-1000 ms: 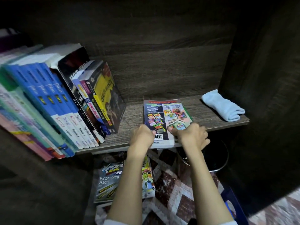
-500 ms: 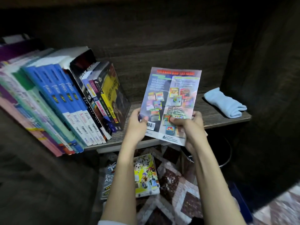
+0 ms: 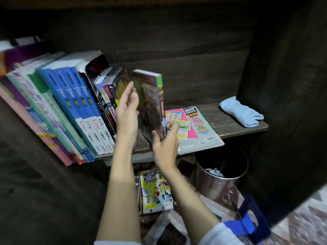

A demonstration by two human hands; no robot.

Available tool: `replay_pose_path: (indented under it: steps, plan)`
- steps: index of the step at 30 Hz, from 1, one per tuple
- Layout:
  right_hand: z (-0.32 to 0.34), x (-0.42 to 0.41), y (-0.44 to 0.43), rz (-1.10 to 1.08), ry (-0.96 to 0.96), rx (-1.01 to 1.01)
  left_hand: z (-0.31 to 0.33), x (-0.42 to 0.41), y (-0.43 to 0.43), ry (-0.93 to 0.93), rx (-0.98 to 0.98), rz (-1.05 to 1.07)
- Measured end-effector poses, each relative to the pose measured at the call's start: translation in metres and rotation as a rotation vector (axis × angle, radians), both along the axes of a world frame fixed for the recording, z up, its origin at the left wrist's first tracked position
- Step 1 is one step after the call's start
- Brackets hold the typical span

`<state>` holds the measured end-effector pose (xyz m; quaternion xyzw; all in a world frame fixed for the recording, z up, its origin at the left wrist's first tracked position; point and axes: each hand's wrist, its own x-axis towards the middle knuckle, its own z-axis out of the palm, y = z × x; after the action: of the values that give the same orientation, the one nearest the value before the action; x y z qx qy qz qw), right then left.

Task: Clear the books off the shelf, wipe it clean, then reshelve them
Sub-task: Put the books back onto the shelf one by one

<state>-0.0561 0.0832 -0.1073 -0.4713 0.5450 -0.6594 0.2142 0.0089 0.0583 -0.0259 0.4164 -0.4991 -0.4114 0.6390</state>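
book (image 3: 150, 103) now upright on shelf (image 3: 228, 125), right hand (image 3: 165, 149) gripping, left hand (image 3: 126, 112) alongside

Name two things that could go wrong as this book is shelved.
1. The upright book has no support on its right; released, it may topple onto the flat book.
2. The flat book overhangs the shelf edge above the bin; the right hand might knock it in.
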Motion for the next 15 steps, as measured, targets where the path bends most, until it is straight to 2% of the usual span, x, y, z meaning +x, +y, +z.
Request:
replay_pose_path:
  steps: [3,5,7,12,15]
  plan:
    - [-0.008,0.019,-0.004,0.016,0.086,-0.02,0.008,0.007,0.01,-0.103,-0.068,-0.043]
    - [-0.011,0.029,-0.009,0.055,0.112,0.02,0.005,0.015,0.011,-0.284,-0.164,0.025]
    - [-0.013,0.034,-0.013,0.089,0.149,0.043,0.004,0.021,0.011,-0.377,-0.216,0.102]
    - [-0.016,0.034,-0.026,0.208,0.207,0.118,-0.003,0.032,0.008,-0.583,-0.201,0.187]
    - [-0.016,0.033,-0.038,0.313,0.221,0.164,-0.009,0.041,0.002,-0.718,-0.194,0.306]
